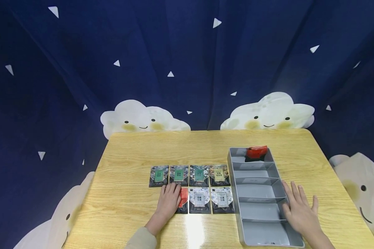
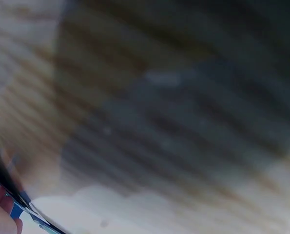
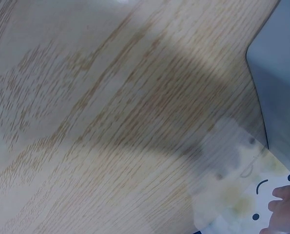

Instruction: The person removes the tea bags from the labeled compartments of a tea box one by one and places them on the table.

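In the head view my left hand (image 1: 168,200) rests over the left part of a red and black sachet (image 1: 183,200) in the front row, its fingers fairly straight. The hand hides much of that sachet. Beside it lie two white and black sachets (image 1: 199,200) (image 1: 223,200). My right hand (image 1: 300,212) is spread at the right wall of a grey compartment tray (image 1: 260,200), its thumb over the rim. Another red sachet (image 1: 256,153) leans in the tray's far compartment. The left wrist view shows fingers (image 2: 1,207) beside a thin dark edge.
Behind the front row lie three green-labelled sachets (image 1: 159,175) (image 1: 179,175) (image 1: 199,175) and one yellow-labelled sachet (image 1: 219,175). All lie flat on the wooden table (image 1: 121,183), left of the tray. A dark blue curtain (image 1: 187,41) with clouds surrounds the table.
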The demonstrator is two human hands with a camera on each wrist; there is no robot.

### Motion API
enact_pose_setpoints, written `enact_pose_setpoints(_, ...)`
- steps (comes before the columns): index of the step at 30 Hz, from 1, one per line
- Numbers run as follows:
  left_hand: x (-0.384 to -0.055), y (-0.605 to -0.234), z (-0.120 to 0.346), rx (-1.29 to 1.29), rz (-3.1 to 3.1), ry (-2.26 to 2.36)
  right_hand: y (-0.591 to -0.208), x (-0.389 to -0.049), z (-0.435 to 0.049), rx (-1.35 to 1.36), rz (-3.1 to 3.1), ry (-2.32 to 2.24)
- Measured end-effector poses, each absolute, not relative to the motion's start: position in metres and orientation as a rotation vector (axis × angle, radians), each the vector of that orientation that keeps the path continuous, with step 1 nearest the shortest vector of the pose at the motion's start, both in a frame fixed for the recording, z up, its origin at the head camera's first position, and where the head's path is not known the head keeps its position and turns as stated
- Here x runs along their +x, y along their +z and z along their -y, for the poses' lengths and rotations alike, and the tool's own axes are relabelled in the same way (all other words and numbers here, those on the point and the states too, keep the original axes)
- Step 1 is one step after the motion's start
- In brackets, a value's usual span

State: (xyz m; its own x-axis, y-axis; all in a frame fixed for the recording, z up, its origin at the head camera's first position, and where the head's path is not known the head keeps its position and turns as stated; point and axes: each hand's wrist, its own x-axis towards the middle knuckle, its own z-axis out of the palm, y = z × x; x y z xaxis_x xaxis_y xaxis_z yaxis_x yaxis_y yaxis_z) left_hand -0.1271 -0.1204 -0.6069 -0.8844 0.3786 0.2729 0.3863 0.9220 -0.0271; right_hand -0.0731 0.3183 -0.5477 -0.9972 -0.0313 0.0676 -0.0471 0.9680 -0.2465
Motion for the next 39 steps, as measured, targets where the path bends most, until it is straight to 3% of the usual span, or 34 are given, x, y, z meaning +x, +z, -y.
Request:
enact_pose_setpoints(22, -0.130, -0.596, 0.111, -0.551, 2.746, -0.156, -0.547, -0.072, -0.319, 0.052, 3.058, 0.400)
enact_pose_setpoints(39, -0.188, -0.549, 0.021, -0.674, 2.771, -0.207, -0.547, -0.072, -0.319, 0.081, 3.055, 0.380)
